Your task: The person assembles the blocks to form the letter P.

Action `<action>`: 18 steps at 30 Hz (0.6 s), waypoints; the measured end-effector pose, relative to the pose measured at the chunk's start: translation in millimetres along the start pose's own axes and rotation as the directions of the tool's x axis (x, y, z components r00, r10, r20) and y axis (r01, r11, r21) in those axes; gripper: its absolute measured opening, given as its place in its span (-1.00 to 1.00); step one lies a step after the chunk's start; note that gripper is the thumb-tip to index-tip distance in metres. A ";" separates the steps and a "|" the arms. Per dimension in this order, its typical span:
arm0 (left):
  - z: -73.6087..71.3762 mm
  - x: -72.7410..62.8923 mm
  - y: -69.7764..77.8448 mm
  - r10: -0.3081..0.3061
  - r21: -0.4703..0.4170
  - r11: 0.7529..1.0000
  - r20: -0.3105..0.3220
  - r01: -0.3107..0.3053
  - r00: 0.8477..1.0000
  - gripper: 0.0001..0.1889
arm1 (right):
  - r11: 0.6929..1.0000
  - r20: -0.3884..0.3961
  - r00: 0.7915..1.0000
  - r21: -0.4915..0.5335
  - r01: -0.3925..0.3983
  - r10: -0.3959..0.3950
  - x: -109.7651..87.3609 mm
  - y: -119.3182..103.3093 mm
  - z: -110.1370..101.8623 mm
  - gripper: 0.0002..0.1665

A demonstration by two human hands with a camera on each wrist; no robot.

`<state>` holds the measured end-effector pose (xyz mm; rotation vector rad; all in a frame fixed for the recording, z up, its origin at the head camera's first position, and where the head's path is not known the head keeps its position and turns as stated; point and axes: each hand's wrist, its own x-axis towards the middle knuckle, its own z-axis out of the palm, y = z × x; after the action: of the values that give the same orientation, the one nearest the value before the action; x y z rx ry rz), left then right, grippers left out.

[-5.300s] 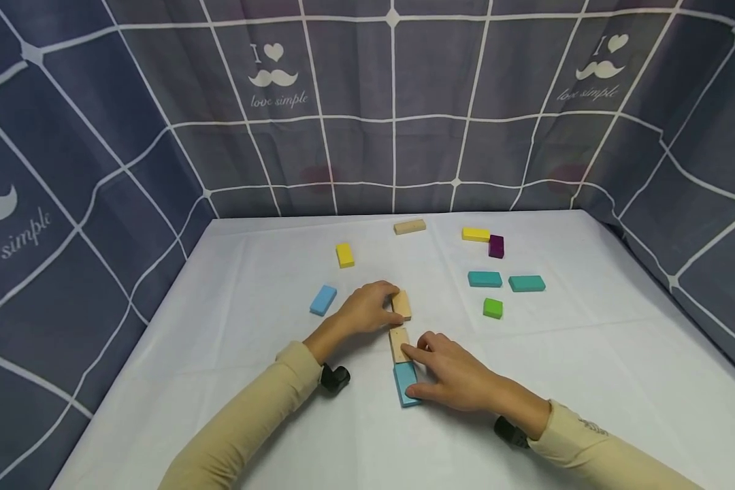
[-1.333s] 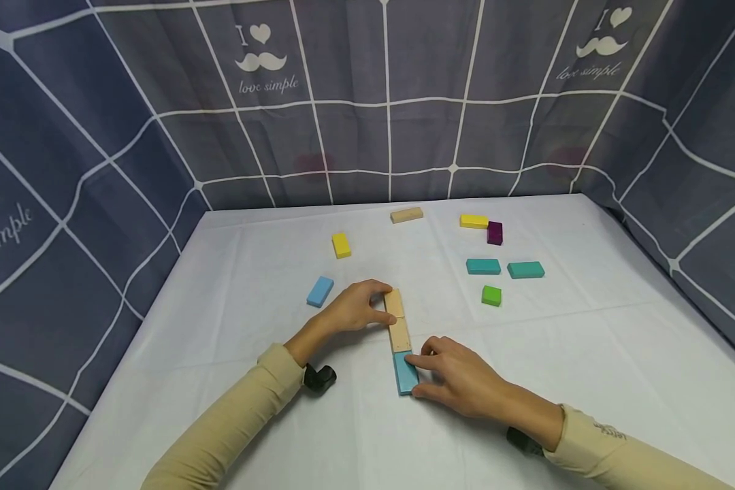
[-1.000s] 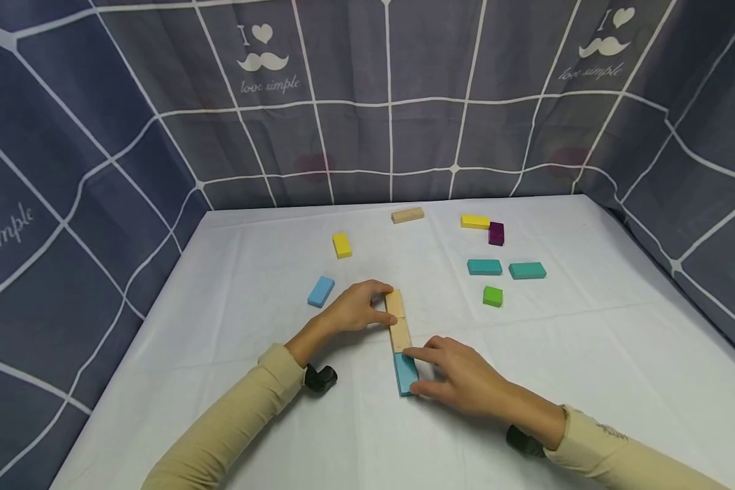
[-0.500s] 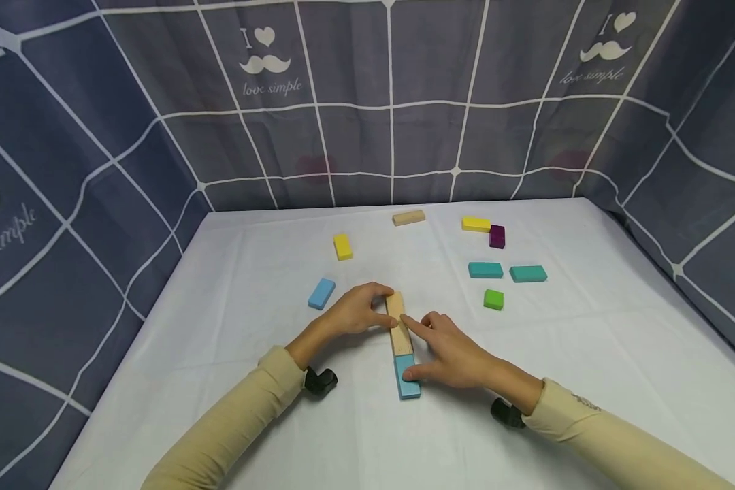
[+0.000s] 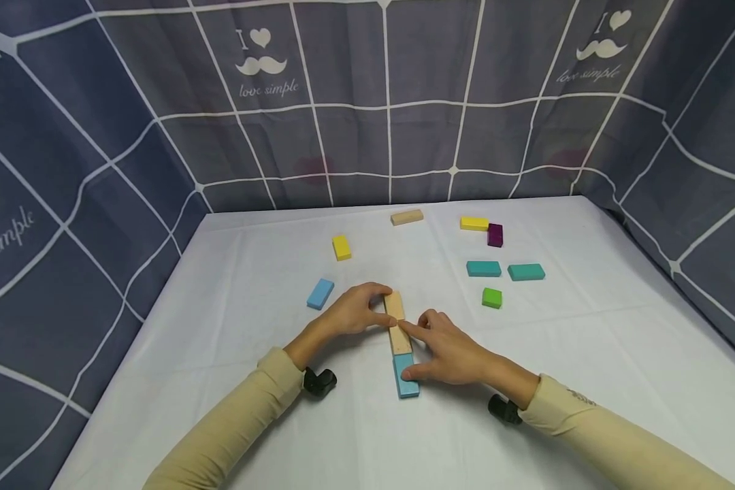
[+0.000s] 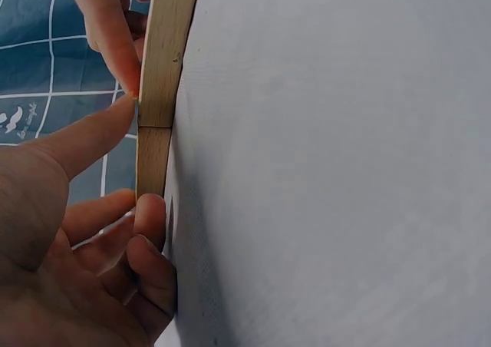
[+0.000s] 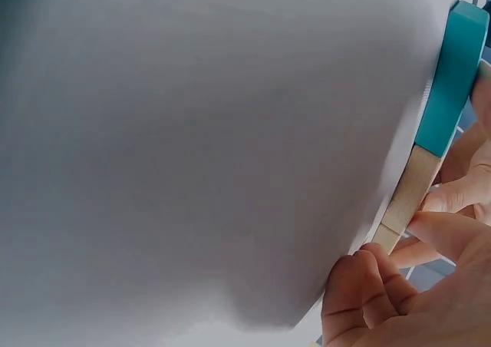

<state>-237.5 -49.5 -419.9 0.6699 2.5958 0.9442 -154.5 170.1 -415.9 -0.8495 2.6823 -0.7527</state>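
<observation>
Two plain wooden blocks and one blue block (image 5: pixel 407 389) lie end to end in a line on the white-covered table. My left hand (image 5: pixel 356 311) pinches the far wooden block (image 5: pixel 394 303) along its length, fingers at its far end and thumb by the seam. That seam shows as a thin line in the left wrist view, where the near wooden block (image 6: pixel 165 63) meets the far one. My right hand (image 5: pixel 453 352) reaches in from the right; its index fingertip touches the wood near the seam, and its thumb rests on the blue block.
Beyond the line lie a light-blue block (image 5: pixel 320 294), a yellow block (image 5: pixel 341 248) and a wooden block (image 5: pixel 407 217). To the right are another yellow block (image 5: pixel 474 223), a purple block (image 5: pixel 495 235), two teal blocks (image 5: pixel 483 269) and a green block (image 5: pixel 492 298). A grey curtain (image 5: pixel 355 143) encloses the table's back and sides.
My left hand has brought the far wooden block against the near one, closing their gap. My right hand moved back beside the blue block, then forward, its index finger now by the seam.
</observation>
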 end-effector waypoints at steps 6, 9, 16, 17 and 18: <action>-9.5 -2.0 -7.4 0.031 -0.070 0.997 -0.086 -0.037 0.996 -0.36 | 1.000 -0.007 1.000 -0.009 0.003 -0.003 0.5 1.4 0.7 0.07; -25.4 -4.4 -13.6 0.006 -0.088 0.996 -0.146 -0.019 0.989 -0.35 | 1.000 -0.008 1.000 -0.012 0.002 -0.002 1.3 0.9 0.3 0.06; -65.6 -17.9 -46.1 -0.036 0.035 0.998 -0.184 0.044 0.982 -0.31 | 1.000 -0.005 1.000 -0.008 -0.015 0.015 1.2 1.2 0.4 0.06; -69.6 -20.7 -51.8 -0.042 0.049 0.998 -0.173 0.051 0.984 -0.30 | 1.000 -0.001 1.000 -0.007 -0.018 0.018 0.8 1.4 0.8 0.07; -73.0 -23.6 -57.4 -0.049 0.055 0.997 -0.159 0.059 0.986 -0.30 | 1.000 0.002 1.000 -0.006 -0.020 0.021 0.4 1.8 1.3 0.07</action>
<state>-266.9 -138.8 -401.1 0.5574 2.7751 0.9409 -155.3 170.6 -418.0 -0.8226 2.6889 -0.7386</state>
